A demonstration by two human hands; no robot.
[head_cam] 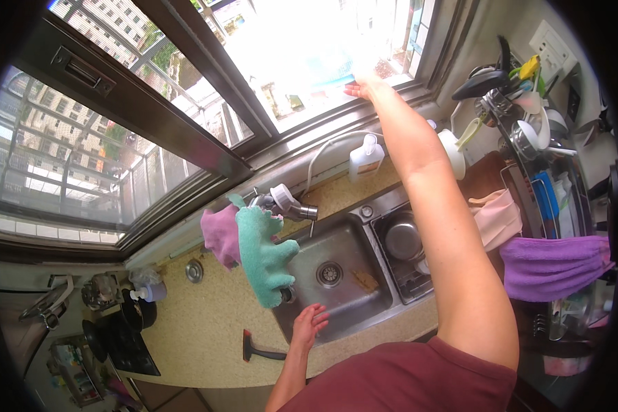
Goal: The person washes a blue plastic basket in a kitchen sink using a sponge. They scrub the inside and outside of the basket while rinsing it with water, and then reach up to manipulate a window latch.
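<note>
My right arm stretches across the sink towards the window, and my right hand (360, 88) is at the bright opening above the sill. Glare hides part of it; a blue, blurred thing (332, 69) shows beside the fingers, and I cannot tell whether it is held. My left hand (311, 322) hangs over the front edge of the steel sink (347, 322), fingers apart, holding nothing. Near it a black-handled squeegee or scraper (262, 353) lies on the speckled counter. A green cloth (260, 257) and a pink cloth (221, 234) drape over the faucet (304, 211).
A white bottle (365, 159) stands behind the sink. A metal bowl (403, 241) sits in the right basin. To the right are a purple towel (551, 268) and a crowded utensil rack. The window frame (185, 62) runs along the left; a black stove (131, 345) is at lower left.
</note>
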